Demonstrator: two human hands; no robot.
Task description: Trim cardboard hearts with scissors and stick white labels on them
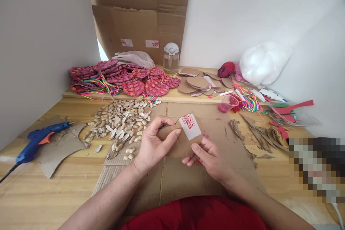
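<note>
A brown cardboard cutout with rounded edges is held up over the cardboard mat. White tape with red print covers its upper right part. My left hand pinches its left side, thumb on the front face and fingers behind. On the lower right edge, my right hand grips it between thumb and fingers. A bit of red shows below the right fingers; what it is I cannot make out. Left of the cutout, a pile of peanut shells spreads over the mat and table.
A blue glue gun rests by a cardboard scrap at left. Behind stand pink-red decorated pieces, a bottle and stacked cardboard cutouts. Rightward are a pink cup, coloured cords and cardboard strips.
</note>
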